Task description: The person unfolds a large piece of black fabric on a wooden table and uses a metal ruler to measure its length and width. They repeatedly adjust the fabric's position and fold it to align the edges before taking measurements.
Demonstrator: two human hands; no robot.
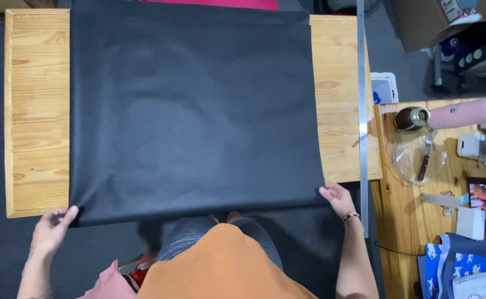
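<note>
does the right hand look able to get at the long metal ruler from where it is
Probably yes. The right hand pinches the near corner of the black fabric, and the metal ruler lies just beside it with nothing between; it would have to release the fabric.

Even, fairly bright overhead light is falling on the table (pixel 38 111); beyond the hands, the black fabric (pixel 193 111) is showing faint sheen. Shadows are staying soft. Edges are bending slightly; focus is holding sharp.

A long steel ruler (pixel 361 111) lies along the pine table's (pixel 35 111) right edge. On a side bench's (pixel 401 221) far corner, a clear glass bowl (pixel 418 160) holds a knife (pixel 425 160).
</note>
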